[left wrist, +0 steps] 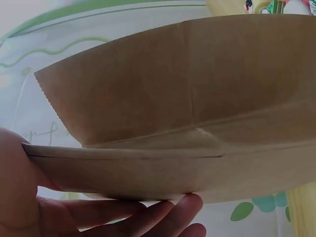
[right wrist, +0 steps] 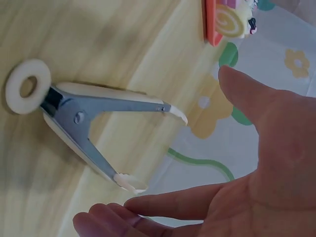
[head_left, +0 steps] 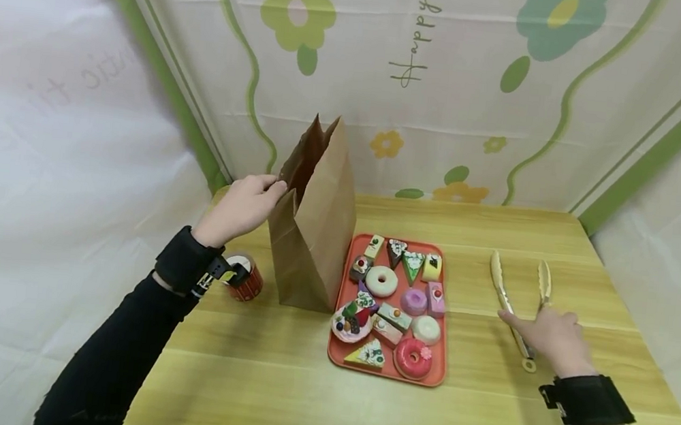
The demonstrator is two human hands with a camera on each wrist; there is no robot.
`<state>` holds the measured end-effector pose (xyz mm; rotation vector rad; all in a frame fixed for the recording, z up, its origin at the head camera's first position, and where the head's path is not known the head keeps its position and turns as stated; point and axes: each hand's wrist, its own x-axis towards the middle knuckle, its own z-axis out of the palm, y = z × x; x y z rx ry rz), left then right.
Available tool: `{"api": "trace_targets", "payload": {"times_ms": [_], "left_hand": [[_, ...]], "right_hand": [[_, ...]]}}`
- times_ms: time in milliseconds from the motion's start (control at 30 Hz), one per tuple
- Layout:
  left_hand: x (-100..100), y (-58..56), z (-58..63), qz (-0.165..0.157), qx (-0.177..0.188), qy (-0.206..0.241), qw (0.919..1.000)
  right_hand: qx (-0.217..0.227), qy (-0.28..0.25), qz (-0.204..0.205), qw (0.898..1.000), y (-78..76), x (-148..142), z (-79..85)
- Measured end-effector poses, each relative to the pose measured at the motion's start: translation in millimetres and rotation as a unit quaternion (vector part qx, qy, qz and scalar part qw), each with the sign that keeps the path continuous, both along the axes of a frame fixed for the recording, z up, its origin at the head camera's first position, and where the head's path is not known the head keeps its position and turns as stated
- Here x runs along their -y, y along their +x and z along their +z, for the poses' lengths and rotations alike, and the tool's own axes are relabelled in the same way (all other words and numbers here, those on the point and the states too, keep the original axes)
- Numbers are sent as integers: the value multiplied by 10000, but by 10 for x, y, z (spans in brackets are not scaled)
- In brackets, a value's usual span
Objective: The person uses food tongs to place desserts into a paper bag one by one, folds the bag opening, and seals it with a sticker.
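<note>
Left hand (head_left: 245,210) pinches rim of brown paper bag (head_left: 321,245) between thumb and fingers; bag upright on desk (head_left: 250,382), mouth gaping. Right hand (head_left: 559,339) released, thumb spread from fingers, poised above tongs (right wrist: 76,111). Tongs lie on desk, arms splayed in V, ring end toward person. Between bag and tongs: coral tray (head_left: 439,362) of pastries, pink doughnut (head_left: 401,365) near front edge, cream doughnut (head_left: 373,287) farther back. Left of bag, partly behind left wrist: red cylinder (head_left: 250,287), pale top. Beyond desk: flowered white cloth (head_left: 353,84).
</note>
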<state>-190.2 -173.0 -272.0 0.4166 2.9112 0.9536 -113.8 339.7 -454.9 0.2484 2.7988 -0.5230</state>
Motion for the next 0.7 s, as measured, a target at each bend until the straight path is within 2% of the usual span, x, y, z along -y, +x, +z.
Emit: {"api": "trace_targets", "payload": {"times_ms": [133, 267, 367, 533, 700], "left_hand": [[-26, 45, 9, -31, -66, 60, 10000], [-24, 115, 21, 48, -75, 18, 10000], [-11, 171, 29, 78, -85, -62, 9999], [32, 272, 41, 49, -155, -236, 9996], [66, 361, 59, -4, -225, -282, 9994]], "right_hand": [[17, -9, -29, 10000, 22, 31, -63], [-37, 86, 214, 9997, 63, 81, -130], [-41, -60, 369, 9993, 96, 113, -159], [-53, -446, 282, 9986, 119, 126, -175], [-91, -401, 236, 9989, 78, 110, -211]]}}
